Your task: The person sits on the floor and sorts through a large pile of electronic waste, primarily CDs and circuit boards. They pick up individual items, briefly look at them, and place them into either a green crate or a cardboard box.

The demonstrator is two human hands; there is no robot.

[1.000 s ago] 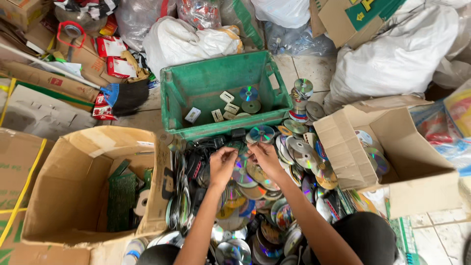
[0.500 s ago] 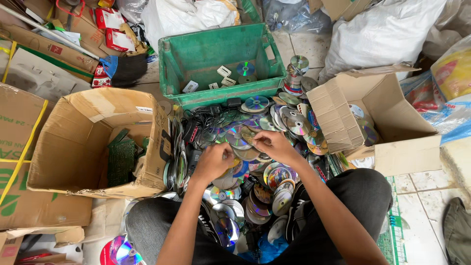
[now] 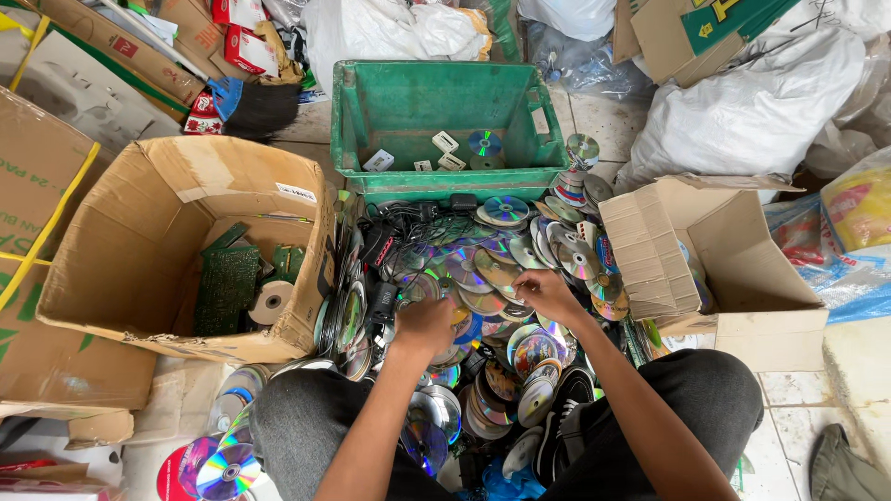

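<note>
A heap of shiny discs (image 3: 501,278) lies on the floor between my knees. My left hand (image 3: 424,325) rests palm down on the heap, its fingers curled around a disc at its left middle. My right hand (image 3: 548,295) presses on the heap a little to the right, fingertips pinching the edge of a disc. Black cables and a small black adapter (image 3: 379,243) lie tangled at the heap's far left.
A green plastic crate (image 3: 371,121) with a few small white parts and a disc stands beyond the heap. A big cardboard box (image 3: 139,269) with green circuit boards sits at left, a smaller open box (image 3: 742,278) at right. White sacks (image 3: 752,111) at the back.
The view has shifted so the heap sits lower and nearer. Both my hands have drawn back toward my body across the discs and closed in on single discs.
</note>
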